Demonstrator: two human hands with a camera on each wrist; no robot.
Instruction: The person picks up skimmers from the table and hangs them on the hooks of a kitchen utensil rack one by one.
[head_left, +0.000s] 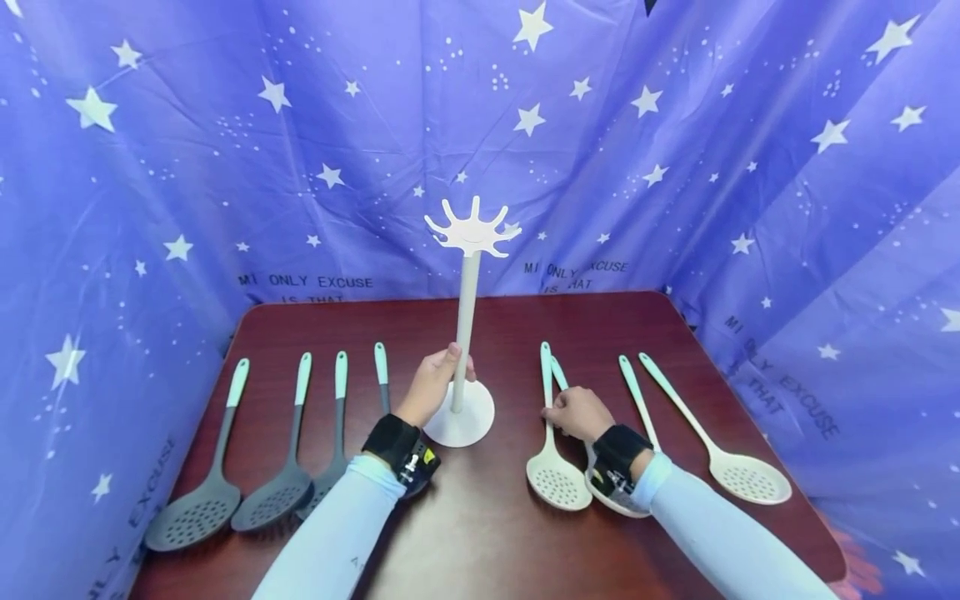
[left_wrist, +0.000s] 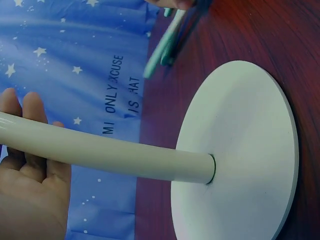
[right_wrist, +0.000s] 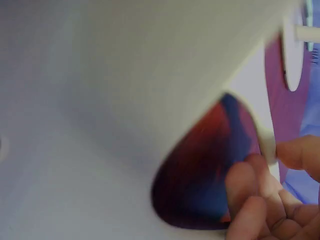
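Note:
A white utensil stand (head_left: 471,421) with a round base, an upright pole and a ring of curved hooks stands mid-table. My left hand (head_left: 429,385) holds its pole (left_wrist: 125,156) low down, thumb in front and fingers behind. To the right, my right hand (head_left: 581,414) pinches the handle of a white skimmer (head_left: 558,483) between thumb and fingers; the skimmer's perforated head points toward me. A second white utensil (head_left: 621,503) lies beside it, largely hidden under my right hand and wrist. The right wrist view shows the fingertips (right_wrist: 290,151) at the pale handle (right_wrist: 268,142), with a blurred pale surface filling the left.
Several dark grey utensils with mint handles lie at the left, including a skimmer (head_left: 198,515) and a slotted turner (head_left: 273,500). Another white skimmer (head_left: 750,477) and a mint handle (head_left: 636,392) are at the right. A starry blue curtain (head_left: 390,125) surrounds the brown table (head_left: 480,533).

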